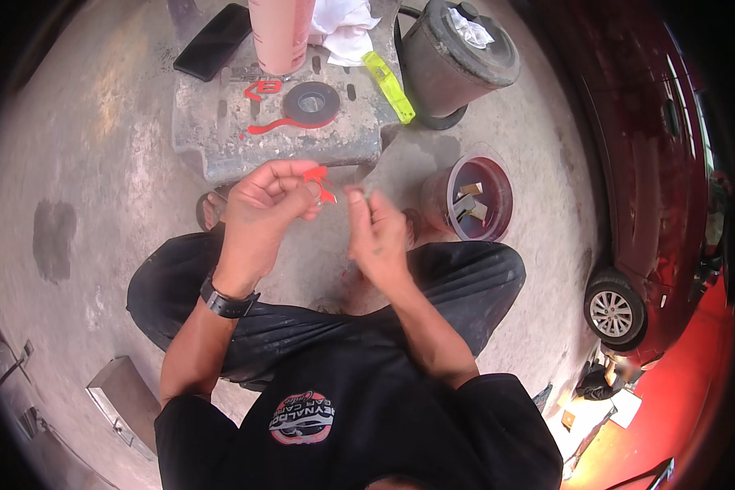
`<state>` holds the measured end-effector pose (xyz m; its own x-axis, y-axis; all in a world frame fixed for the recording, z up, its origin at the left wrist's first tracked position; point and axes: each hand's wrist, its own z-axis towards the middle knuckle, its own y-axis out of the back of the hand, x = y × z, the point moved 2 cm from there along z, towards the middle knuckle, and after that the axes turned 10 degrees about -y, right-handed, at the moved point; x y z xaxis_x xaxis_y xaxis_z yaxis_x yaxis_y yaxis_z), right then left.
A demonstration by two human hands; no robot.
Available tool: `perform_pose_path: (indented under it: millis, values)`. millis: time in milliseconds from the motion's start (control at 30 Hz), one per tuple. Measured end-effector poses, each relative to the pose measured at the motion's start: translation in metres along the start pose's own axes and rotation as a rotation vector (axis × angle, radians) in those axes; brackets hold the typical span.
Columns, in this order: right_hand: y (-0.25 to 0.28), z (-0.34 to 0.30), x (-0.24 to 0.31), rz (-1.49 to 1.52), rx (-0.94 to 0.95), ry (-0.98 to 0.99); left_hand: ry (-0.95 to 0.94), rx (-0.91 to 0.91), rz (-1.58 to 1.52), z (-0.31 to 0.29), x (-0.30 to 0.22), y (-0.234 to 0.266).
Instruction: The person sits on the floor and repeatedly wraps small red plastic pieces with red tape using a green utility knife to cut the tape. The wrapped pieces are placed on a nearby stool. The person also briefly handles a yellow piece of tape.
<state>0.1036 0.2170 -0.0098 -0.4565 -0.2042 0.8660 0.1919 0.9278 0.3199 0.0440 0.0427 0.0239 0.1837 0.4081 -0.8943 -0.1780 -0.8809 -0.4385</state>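
Note:
My left hand (261,208) pinches a small piece with bright red backing (317,174) between thumb and fingers, above the near edge of a worn grey stool (220,159). Just to the right, my right hand (380,241) has its fingers curled in and its thumb and forefinger brought together. Motion blurs these fingertips, and whatever they pinch is too small to tell. On the stool, a dark roll of double-sided tape (327,96) lies flat with its red-lined end (269,127) pulled out. Behind it are red-backed emblem letters (263,88).
The stool also holds a black phone (212,42), pinkish bottle (279,37), crumpled white cloth (343,28) and neon yellow strip-shaped object (389,88). To the right are a lidded grey bucket (449,65) and a tub of scraps (437,200). A dark red car (645,163) stands beyond.

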Motion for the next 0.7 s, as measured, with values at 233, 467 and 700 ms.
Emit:
perform_pose_path:
  millis: [233,467,700]
  values:
    - [0.020,-0.005,0.061,0.234,0.236,-0.031,-0.023,0.061,0.126,-0.002,-0.003,-0.005]
    - [0.021,-0.004,0.062,0.199,0.331,-0.023,-0.017,0.104,0.124,-0.003,-0.002,-0.005]
    - [0.022,-0.003,0.065,0.189,0.388,-0.113,0.015,0.158,0.096,-0.002,-0.003,-0.003]
